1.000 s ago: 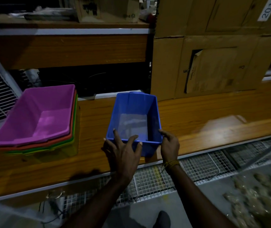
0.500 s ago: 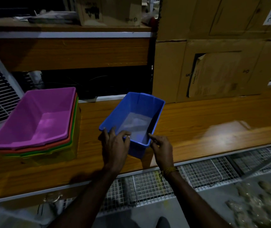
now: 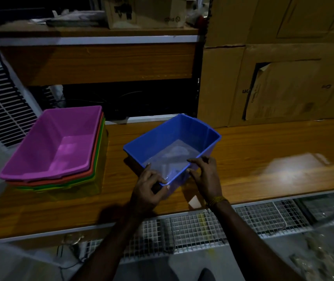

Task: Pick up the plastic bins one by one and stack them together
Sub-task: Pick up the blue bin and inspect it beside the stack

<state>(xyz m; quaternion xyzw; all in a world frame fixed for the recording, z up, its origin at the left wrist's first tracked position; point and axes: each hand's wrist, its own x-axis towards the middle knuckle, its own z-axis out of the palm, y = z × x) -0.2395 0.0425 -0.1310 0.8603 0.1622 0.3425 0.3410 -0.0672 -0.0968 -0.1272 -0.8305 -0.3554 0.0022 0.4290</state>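
At the near edge of a wooden workbench (image 3: 253, 151), two bare hands are gripping a blue rectangular plastic bin (image 3: 172, 147) by its nearest end. The left hand (image 3: 149, 191) is closing over the near left corner, thumb hooked over the rim and fingers wrapping the outer wall. The right hand (image 3: 206, 175) is pinching the near right rim, fingertips curling over its top edge, a yellow thread band (image 3: 216, 200) sitting at the wrist. The blue bin is lying turned at an angle across the bench, open side up and empty, its far corner pointing toward brown cardboard boxes (image 3: 283, 78) stacked at the back right. Well apart to the left, a nested stack of plastic bins (image 3: 60, 179) is sitting on the same surface, a purple bin (image 3: 60, 142) on top with red, green and yellow rims showing beneath it. A white wire mesh rack (image 3: 202, 230) is running below the bench edge.
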